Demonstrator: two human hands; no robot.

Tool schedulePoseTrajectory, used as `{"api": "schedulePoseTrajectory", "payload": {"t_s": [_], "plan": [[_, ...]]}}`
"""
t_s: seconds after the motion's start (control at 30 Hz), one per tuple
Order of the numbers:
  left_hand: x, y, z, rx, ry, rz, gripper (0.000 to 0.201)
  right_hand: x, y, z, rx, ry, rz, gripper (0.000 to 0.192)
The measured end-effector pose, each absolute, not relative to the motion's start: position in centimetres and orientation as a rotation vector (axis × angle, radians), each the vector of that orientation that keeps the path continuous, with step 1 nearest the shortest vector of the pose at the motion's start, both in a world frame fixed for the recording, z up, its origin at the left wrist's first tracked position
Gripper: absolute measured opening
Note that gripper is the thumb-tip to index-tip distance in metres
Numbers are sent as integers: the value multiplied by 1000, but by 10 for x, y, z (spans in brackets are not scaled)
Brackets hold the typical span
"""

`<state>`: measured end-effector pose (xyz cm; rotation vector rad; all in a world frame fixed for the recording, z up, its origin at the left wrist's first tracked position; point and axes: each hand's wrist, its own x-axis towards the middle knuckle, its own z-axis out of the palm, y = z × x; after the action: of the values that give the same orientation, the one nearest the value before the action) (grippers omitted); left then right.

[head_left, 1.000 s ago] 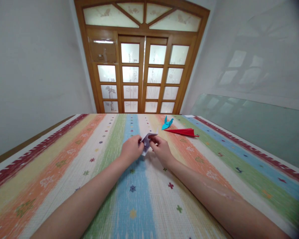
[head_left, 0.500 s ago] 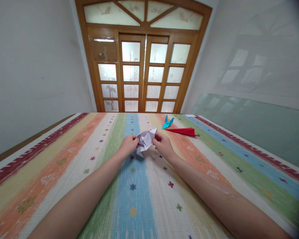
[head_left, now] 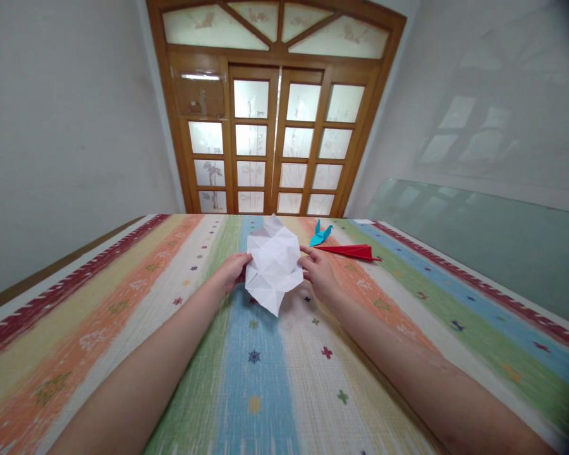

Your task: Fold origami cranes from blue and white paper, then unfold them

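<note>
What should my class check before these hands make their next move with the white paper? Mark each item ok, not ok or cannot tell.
1. Left hand on the paper's left edge: ok.
2. Right hand on its right edge: ok.
3. Creased white paper smooth and flat: not ok; creases cross it and its outline is uneven.
4. Paper free of tears: cannot tell; too small in this view.
5. Blue origami crane apart from the paper: ok; it sits beyond the right hand.
6. Right fingers clear of the red paper plane: cannot tell; its tip appears very near them.
</note>
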<state>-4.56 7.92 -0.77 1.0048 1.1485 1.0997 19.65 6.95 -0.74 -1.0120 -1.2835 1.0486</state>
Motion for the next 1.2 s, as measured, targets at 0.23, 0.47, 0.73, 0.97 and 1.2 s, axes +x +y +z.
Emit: {"api": "schedulePoseTrajectory", "payload": {"t_s": [0.23, 0.47, 0.73, 0.97, 1.2], "plan": [[-39, 78, -16, 1202, 1389, 1055, 30, 195, 73, -19, -1054, -1326, 1001, 37], [-37, 77, -30, 1573, 1656, 1000, 25, 196, 84, -39, -1184, -1554, 873, 22], [-40, 72, -28, 1797, 1788, 782, 25, 206, 89, -43, -1348, -1863, 663, 20], [-38, 76, -26, 1767, 1779, 681, 30, 205, 83, -40, -1420, -1936, 555, 36], [-42, 81, -30, 1625, 1712, 729, 30, 204, 85, -45, -1446, -1908, 657, 23]]}}
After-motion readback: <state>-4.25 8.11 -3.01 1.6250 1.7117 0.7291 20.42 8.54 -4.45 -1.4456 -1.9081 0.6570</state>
